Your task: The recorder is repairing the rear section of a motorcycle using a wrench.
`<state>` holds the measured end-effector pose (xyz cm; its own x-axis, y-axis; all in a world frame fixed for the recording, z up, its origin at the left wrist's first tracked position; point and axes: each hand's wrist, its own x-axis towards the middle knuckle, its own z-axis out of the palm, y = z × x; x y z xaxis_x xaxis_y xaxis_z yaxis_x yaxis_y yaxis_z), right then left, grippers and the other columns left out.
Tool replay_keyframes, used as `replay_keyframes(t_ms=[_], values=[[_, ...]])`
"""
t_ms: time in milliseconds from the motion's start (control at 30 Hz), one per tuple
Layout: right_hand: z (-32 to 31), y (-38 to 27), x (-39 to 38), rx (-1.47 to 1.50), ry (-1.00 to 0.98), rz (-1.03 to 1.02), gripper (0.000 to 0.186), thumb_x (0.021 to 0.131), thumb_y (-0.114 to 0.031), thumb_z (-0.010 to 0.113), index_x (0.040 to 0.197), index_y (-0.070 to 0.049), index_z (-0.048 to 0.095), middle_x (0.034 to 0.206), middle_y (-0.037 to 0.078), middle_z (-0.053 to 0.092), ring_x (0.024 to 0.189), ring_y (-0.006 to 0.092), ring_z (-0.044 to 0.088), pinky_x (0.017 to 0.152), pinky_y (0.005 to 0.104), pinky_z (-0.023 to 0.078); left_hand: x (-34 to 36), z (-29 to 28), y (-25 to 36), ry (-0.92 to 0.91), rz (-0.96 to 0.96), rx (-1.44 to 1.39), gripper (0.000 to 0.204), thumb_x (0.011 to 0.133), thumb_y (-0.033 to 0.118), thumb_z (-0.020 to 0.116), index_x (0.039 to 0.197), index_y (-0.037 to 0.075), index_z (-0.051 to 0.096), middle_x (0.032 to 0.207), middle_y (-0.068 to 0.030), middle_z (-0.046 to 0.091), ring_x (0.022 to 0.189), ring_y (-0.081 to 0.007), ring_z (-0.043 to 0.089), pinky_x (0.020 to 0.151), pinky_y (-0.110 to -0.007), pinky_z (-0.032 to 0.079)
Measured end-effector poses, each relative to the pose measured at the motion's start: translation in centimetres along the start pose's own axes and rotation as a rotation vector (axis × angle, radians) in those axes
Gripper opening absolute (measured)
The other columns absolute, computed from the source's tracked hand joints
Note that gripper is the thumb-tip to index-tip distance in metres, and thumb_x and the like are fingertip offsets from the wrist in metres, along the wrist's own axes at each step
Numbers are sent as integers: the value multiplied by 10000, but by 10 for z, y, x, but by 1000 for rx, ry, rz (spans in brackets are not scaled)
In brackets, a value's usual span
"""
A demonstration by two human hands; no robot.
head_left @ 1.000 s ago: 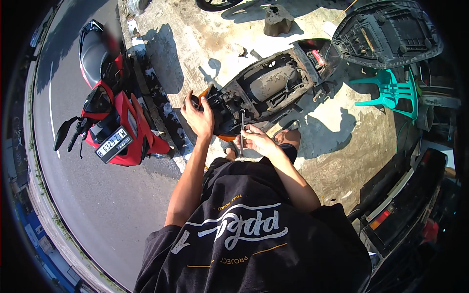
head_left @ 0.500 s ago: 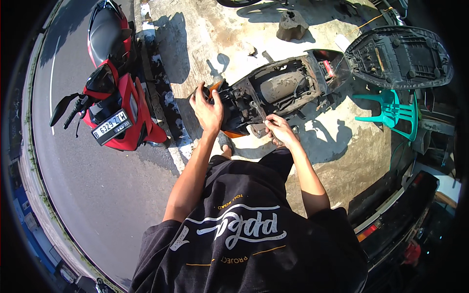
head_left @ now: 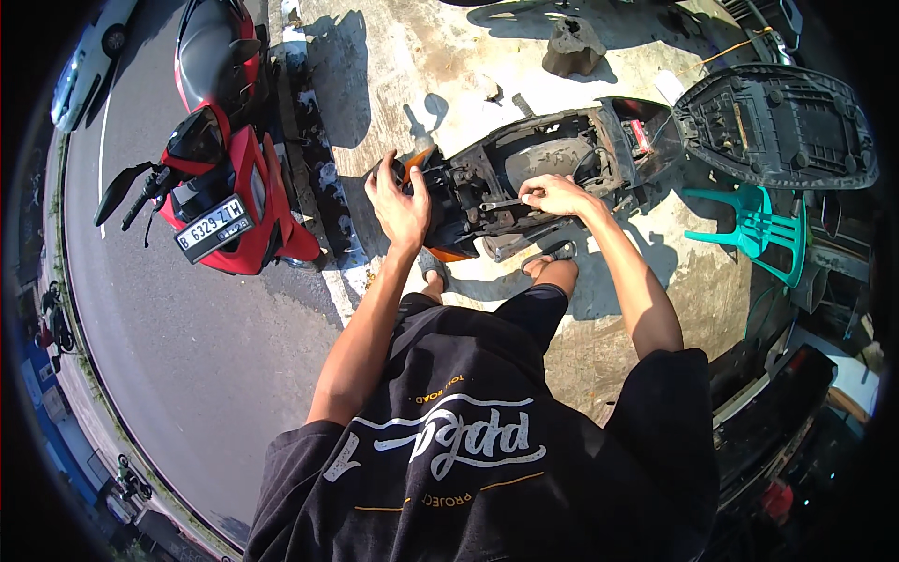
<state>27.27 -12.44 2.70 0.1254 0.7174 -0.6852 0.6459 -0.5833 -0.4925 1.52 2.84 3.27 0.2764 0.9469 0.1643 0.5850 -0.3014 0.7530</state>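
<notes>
In front of me stands a motorcycle with its seat off and its dark frame [head_left: 560, 220] bare. Orange panels [head_left: 451, 254] show at its left end. My right hand [head_left: 552, 195] is closed on a metal wrench [head_left: 506, 203], which lies over the middle of the frame, its head pointing left. What the wrench head touches is too small to make out. My left hand [head_left: 401, 204] is at the motorcycle's left end beside the orange part, thumb and fingers apart. Whether its fingertips rest on the bodywork is partly hidden.
A detached seat [head_left: 777, 126] lies underside up at the far right, by a green plastic chair [head_left: 763, 229]. A red scooter [head_left: 248, 211] stands at left by the road. A stone block [head_left: 573, 47] sits at the back. My feet [head_left: 552, 258] are close to the motorcycle.
My right hand has moved up and right over the frame, and the wrench has swung from a steep slant to nearly level. My left hand stays in place. A white car has appeared on the road.
</notes>
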Motion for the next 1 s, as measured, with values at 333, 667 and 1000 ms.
replay_keyframes(t_ms=[333, 667, 1000], values=[[-21, -12, 23, -185, -67, -79, 249, 928, -334, 637, 1101, -167, 704, 1098, 92, 717, 1087, 270, 636, 999, 533, 377, 0, 1, -1, 23, 18, 37, 462, 908, 238, 635, 1333, 71, 562, 1238, -178, 638, 1240, -406, 472, 1041, -466, 414], [63, 5, -29, 649, -127, 120, 216, 1018, -208, 574, 1052, -10, 651, 797, 65, 687, 550, 115, 608, 481, 261, 464, -1, -3, 5, 3, -10, 9, 441, 913, 233, 638, 1320, 76, 577, 1210, -189, 647, 1228, -407, 481, 1052, -460, 402], [189, -99, -37, 1787, 158, 155, 339, 1031, -383, 546, 1132, -66, 610, 961, 115, 727, 805, 225, 736, 668, 340, 602, 1, 4, 3, -11, 21, 24, 450, 926, 265, 629, 1337, 92, 566, 1280, -180, 616, 1215, -418, 493, 1046, -460, 407]])
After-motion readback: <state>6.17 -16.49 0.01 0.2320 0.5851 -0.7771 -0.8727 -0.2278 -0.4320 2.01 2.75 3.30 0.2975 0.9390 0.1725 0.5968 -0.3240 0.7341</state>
